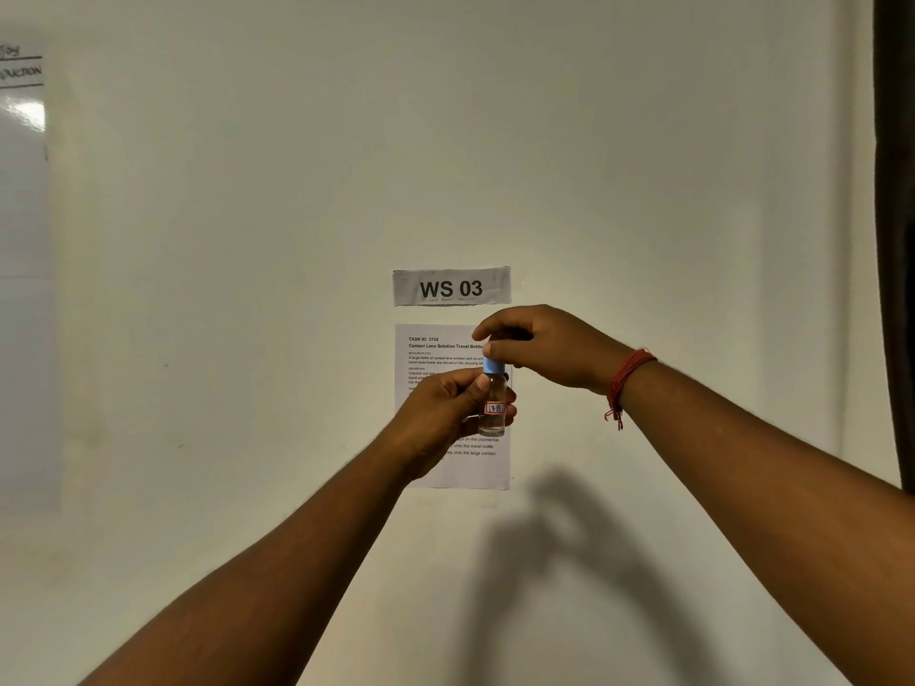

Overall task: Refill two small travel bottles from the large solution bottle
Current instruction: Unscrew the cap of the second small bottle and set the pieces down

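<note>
1. Pale wall [247, 289] fills the whole view; no table or counter shows, and both forearms enter from the bottom edge.
2. Held upright in mid-air, the small clear travel bottle [493, 406] sits in the left hand [440, 413], whose fingers wrap its body and hide its left side; a red-bordered label reads "17B".
3. Above it, the right hand [539, 346] pinches the blue cap [492, 364], mostly covering it; a red thread band [626, 381] circles that wrist.
4. Behind the hands, a printed task sheet [448, 467] is partly blocked, its small text hard to read; the "WS 03" sign [451, 287] hangs above.

Travel bottle [492, 403] in left hand [445, 413], right hand [539, 346] atop; wall sheet [475, 467] behind
</note>
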